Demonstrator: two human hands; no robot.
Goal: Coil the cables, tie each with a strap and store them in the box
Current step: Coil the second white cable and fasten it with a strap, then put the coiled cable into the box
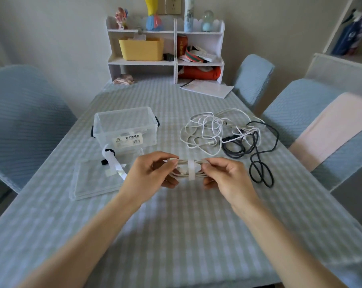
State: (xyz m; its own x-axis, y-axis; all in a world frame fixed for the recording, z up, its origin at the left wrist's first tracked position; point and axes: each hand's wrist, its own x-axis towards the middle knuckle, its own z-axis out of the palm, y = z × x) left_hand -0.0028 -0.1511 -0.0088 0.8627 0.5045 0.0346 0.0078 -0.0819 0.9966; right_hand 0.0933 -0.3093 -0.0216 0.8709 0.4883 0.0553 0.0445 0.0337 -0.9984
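Observation:
A coiled white cable (184,169) with a white strap (191,170) wrapped round its middle hangs above the table between my hands. My left hand (148,175) pinches its left end, and my right hand (227,177) pinches its right end. A clear plastic box (125,127) stands open to the left behind my hands, with its clear lid (92,181) lying flat in front of it. Loose white and black straps (113,163) lie on the lid's far edge. A tangle of white cables (205,129) and a black cable (257,150) lies to the right.
The table wears a pale checked cloth (176,225). A white shelf unit (165,48) with a yellow bin stands at the far edge, and papers (207,88) lie beside it. Blue-covered chairs (20,113) flank both sides of the table.

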